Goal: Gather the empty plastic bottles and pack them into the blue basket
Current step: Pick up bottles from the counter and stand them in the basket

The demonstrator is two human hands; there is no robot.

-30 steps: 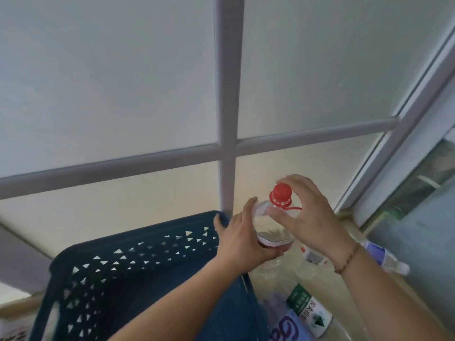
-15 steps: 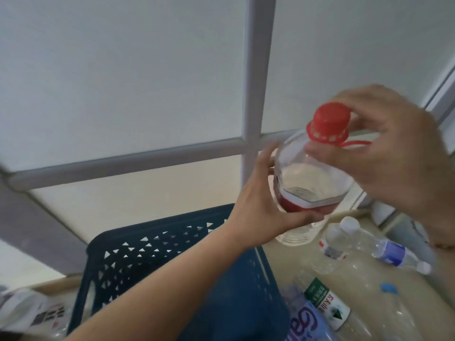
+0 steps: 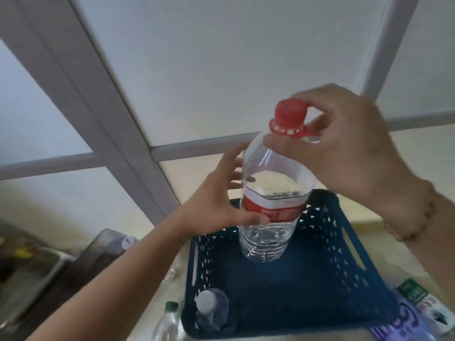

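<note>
Bottle (image 3: pixel 273 193) upright between left hand (image 3: pixel 216 205) and right hand (image 3: pixel 344 148) above basket (image 3: pixel 344 279)

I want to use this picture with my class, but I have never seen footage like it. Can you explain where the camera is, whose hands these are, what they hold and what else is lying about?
The camera sits on a person's head and looks down at their own bare hands. The left hand grips a clear bottle around its red label; the right hand pinches its red cap. They hold the bottle upright above a blue basket. A white-capped bottle stands in the basket's near corner. A green-capped bottle is outside it on the left, and more labelled bottles lie on the right.
</note>
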